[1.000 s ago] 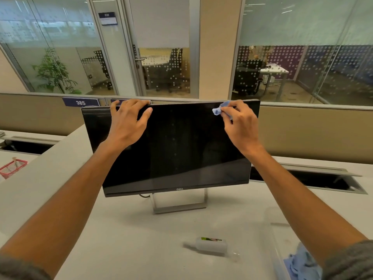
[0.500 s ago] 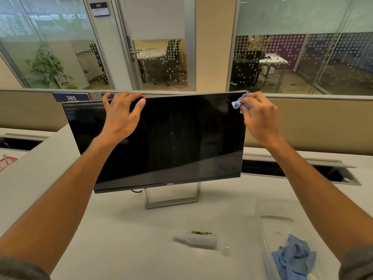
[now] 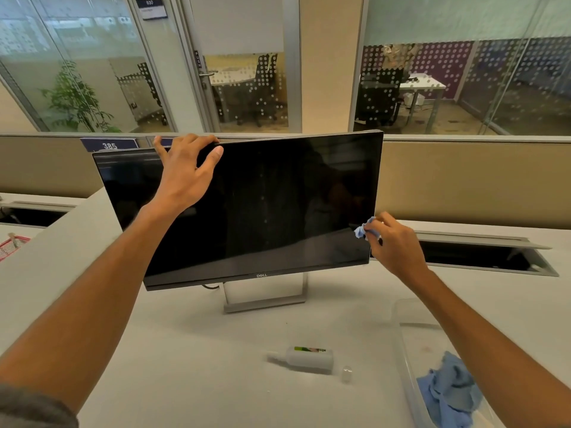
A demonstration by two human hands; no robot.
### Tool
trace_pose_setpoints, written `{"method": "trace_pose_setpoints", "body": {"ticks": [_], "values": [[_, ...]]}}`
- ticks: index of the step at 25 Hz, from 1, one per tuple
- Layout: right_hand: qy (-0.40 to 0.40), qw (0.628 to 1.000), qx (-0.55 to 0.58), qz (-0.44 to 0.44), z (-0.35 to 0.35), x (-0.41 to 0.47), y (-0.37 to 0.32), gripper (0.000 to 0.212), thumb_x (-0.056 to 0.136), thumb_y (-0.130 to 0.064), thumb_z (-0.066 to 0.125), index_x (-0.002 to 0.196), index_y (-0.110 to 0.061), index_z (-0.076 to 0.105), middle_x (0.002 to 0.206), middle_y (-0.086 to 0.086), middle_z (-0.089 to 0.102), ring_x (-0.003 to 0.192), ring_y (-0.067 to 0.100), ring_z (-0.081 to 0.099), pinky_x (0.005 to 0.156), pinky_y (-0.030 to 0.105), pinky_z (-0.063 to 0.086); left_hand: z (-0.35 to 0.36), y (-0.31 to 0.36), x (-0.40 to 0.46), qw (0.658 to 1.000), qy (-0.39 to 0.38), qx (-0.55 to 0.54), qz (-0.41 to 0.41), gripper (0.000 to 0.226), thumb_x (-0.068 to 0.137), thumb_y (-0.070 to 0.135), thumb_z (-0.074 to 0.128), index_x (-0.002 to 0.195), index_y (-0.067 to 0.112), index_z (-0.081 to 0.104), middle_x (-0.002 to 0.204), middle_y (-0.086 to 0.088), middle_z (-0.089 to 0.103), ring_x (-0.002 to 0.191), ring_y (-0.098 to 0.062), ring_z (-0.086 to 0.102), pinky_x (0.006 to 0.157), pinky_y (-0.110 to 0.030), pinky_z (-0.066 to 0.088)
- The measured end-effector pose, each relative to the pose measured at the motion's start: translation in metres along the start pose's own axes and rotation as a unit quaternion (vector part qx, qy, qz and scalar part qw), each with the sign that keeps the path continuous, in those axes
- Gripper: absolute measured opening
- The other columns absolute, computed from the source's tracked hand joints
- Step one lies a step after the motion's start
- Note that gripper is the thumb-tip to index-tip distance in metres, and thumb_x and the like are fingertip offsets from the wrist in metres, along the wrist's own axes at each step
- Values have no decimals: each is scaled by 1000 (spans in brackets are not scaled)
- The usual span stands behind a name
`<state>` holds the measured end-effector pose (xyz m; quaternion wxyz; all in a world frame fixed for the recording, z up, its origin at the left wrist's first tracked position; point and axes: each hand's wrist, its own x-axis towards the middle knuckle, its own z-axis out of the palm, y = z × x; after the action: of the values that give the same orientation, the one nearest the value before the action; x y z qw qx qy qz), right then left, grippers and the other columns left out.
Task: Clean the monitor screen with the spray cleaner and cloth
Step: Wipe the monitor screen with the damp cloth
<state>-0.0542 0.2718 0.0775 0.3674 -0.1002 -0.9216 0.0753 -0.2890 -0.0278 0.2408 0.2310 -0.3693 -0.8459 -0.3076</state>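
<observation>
A black monitor [image 3: 272, 208] on a silver stand faces me on the white desk, its screen dark. My left hand [image 3: 185, 171] grips its top edge left of centre, fingers curled over the back. My right hand [image 3: 395, 242] is shut on a small blue cloth [image 3: 364, 230] pressed against the screen's lower right edge. The white spray cleaner bottle [image 3: 306, 357] lies on its side on the desk in front of the stand, with its clear cap [image 3: 346, 373] loose beside it.
A clear plastic bin [image 3: 408, 344] at the lower right holds more blue cloths [image 3: 448, 390]. Open cable troughs [image 3: 482, 257] run behind the monitor along a beige partition. A red basket [image 3: 12, 245] sits at the far left.
My right hand has wiped the cloth from the screen's top right corner down the right edge to near the bottom. My left hand kept its hold on the top edge.
</observation>
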Motion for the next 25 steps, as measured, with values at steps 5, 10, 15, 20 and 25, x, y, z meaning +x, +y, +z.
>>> {"method": "trace_pose_setpoints", "body": {"ticks": [5, 10, 15, 20, 25], "values": [[-33, 999, 1, 29, 16, -22, -1, 7, 77, -7, 74, 83, -9, 71, 80, 7, 65, 60, 23, 62, 56, 20, 43, 0, 0, -1, 1000, 2, 0, 4, 35, 97, 38, 42, 122, 18, 57, 122, -4, 60, 127, -20, 43, 114, -52, -10], [-95, 993, -17, 67, 29, -39, -1, 11, 74, -8, 78, 81, -9, 70, 80, 6, 65, 59, 21, 61, 58, 19, 43, -1, -3, -2, 1000, 4, 1, 12, 33, 98, 33, 41, 124, 19, 55, 123, -4, 58, 129, -20, 42, 115, -53, -9], [-106, 993, -9, 47, 14, -25, -21, 6, 82, -14, 70, 87, -10, 71, 81, 6, 64, 62, 23, 62, 57, 29, 54, -4, -7, -4, 999, -5, 22, 23, 34, 97, 29, 41, 129, 21, 51, 126, -4, 56, 130, -21, 41, 116, -54, -7], [72, 996, 41, -28, -20, 37, -67, 15, 86, -13, 66, 101, -8, 68, 93, 8, 64, 69, 14, 59, 57, 19, 50, -20, -25, -6, 997, 46, 67, -8, 35, 96, 32, 42, 126, 20, 53, 127, -8, 55, 130, -23, 41, 117, -54, -1], [150, 984, 43, -92, -38, 118, -105, 18, 92, -16, 58, 107, -10, 67, 106, 7, 64, 80, 16, 62, 66, 23, 53, -28, -39, -9, 993, 78, 88, -29, 33, 96, 35, 40, 119, 20, 58, 123, -7, 57, 125, -23, 44, 116, -53, 2]]}}
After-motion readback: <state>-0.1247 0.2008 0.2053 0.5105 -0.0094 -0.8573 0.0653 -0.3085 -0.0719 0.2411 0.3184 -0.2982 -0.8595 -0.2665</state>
